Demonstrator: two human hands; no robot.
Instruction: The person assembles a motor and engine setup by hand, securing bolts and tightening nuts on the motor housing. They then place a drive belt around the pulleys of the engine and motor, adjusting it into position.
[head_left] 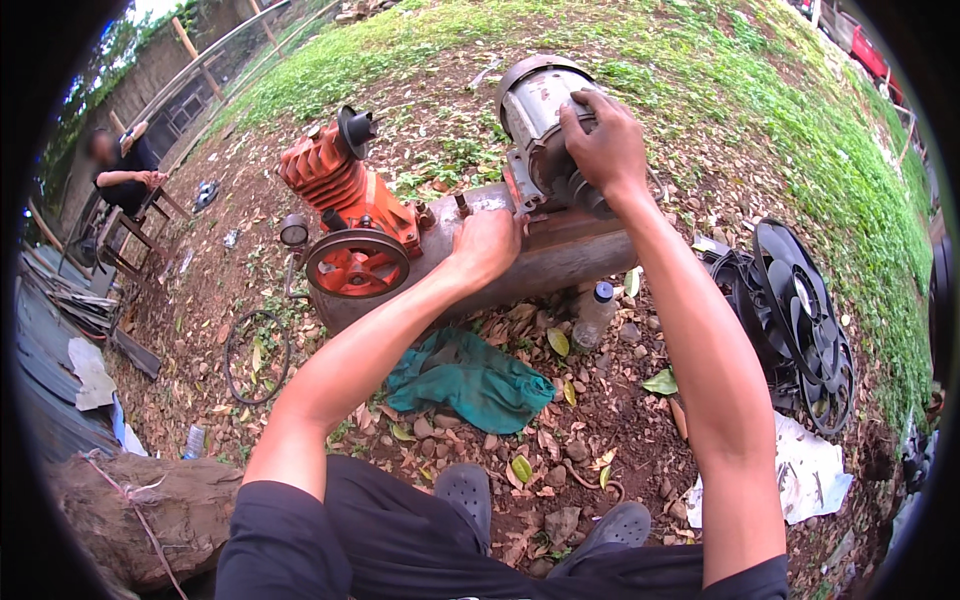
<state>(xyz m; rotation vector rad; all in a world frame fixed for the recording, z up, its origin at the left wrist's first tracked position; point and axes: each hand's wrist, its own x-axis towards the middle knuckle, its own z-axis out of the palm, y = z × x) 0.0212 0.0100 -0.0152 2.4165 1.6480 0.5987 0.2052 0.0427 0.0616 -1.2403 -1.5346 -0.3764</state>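
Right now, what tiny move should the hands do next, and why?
Perhaps the right hand could gently nudge the grey motor to check whether it sits firm: that hand lies on it, and the left hand is low beside its mount.

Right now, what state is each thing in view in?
Left hand: curled by the motor's base, grip hidden
Right hand: resting on the motor
Motor: atop the tank
Red pump: on the tank
Pulley: no belt running to the motor
Black loop: lying on the ground
Teal cloth: crumpled
Bottle: capped
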